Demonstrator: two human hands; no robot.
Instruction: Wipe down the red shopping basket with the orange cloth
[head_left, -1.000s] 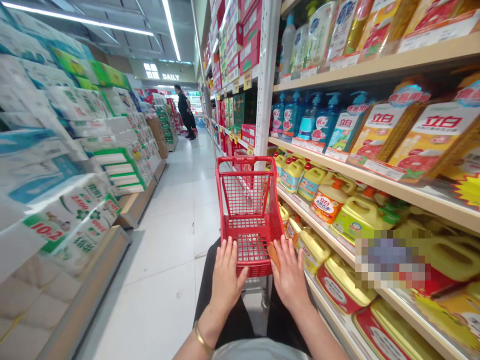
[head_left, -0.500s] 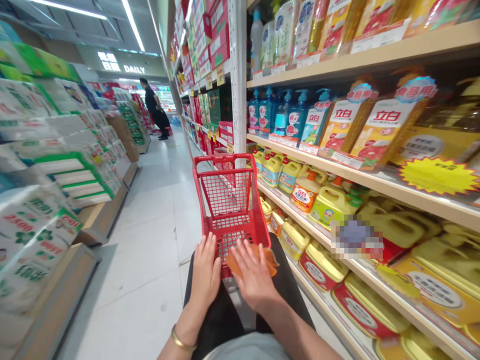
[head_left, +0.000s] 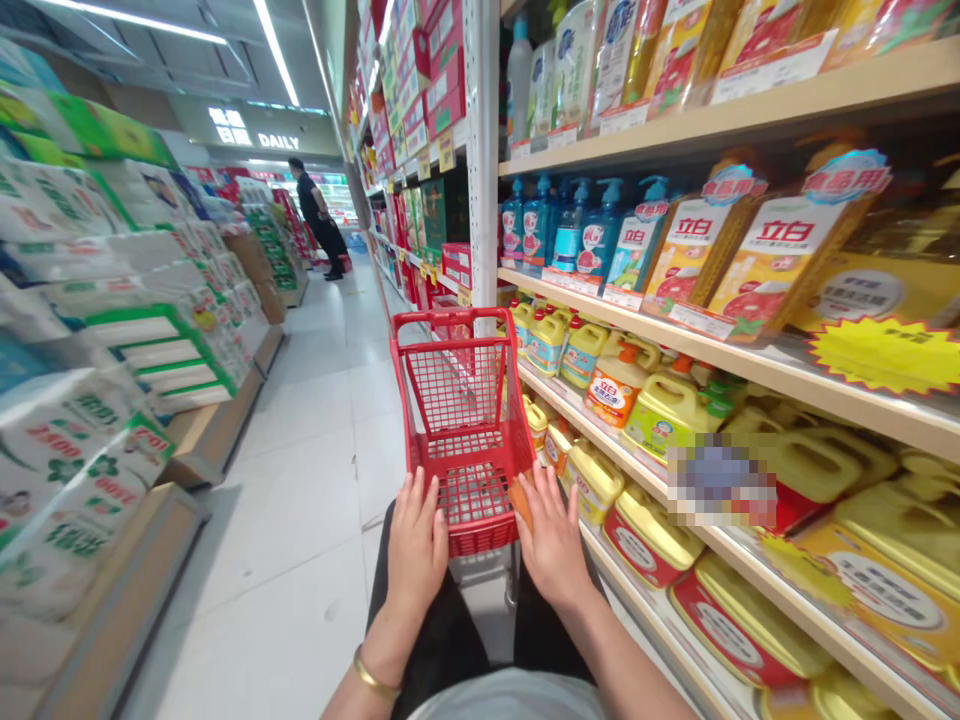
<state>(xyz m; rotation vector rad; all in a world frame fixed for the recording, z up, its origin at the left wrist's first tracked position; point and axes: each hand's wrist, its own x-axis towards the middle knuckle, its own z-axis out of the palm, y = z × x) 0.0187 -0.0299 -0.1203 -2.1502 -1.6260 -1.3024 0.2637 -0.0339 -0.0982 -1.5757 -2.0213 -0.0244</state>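
Note:
A small red shopping cart (head_left: 459, 448) with mesh sides stands right in front of me, between my knees. My left hand (head_left: 414, 540), with a gold bangle on the wrist, lies open at the cart's near left edge, fingers stretched out. At the near right edge rests my right hand (head_left: 551, 535), fingers spread and slightly bent, flat over an orange cloth (head_left: 520, 503). Only a small strip of the cloth shows beside the fingers; the rest is hidden under the hand.
On the right, shelves (head_left: 720, 90) hold soap bottles and yellow detergent jugs (head_left: 589, 480), close to my right arm. Packs of tissue paper (head_left: 67, 440) are stacked at left. Tiled floor (head_left: 300, 480) runs up the aisle toward a standing person (head_left: 319, 215).
My right hand has slid right with the orange cloth, from the middle of the cart's near side to its right edge. The left hand has barely moved. The view has shifted slightly.

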